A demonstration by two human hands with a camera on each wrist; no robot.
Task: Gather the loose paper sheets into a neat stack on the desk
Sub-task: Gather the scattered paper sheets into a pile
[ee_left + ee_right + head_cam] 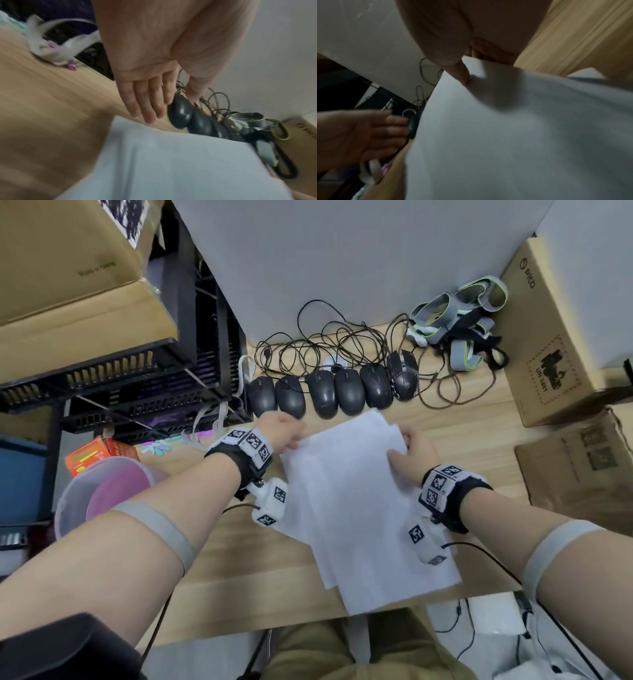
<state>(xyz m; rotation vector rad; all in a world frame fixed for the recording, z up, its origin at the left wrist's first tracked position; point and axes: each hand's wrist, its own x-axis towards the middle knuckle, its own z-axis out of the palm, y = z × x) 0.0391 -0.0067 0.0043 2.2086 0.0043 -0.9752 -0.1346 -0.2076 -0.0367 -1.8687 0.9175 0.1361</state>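
A loose, fanned pile of white paper sheets [349, 508] lies on the wooden desk [239, 577], its near corner hanging over the front edge. My right hand [402, 446] pinches the far right edge of the sheets. In the right wrist view its thumb [462, 73] lies on top of the paper [505, 135] with the fingers curled beneath. My left hand [294, 436] is at the far left corner of the pile. Seen from the left wrist, its fingers [145, 105] are straight and hold nothing, just beside the paper [171, 162].
Several black computer mice [342, 392] sit in a row just behind the paper, with tangled cables [329, 344] and grey straps [459, 326] beyond. Cardboard boxes [555, 337] stand at the right. At the left are a black tray rack [137, 385] and a clear tub [106, 491].
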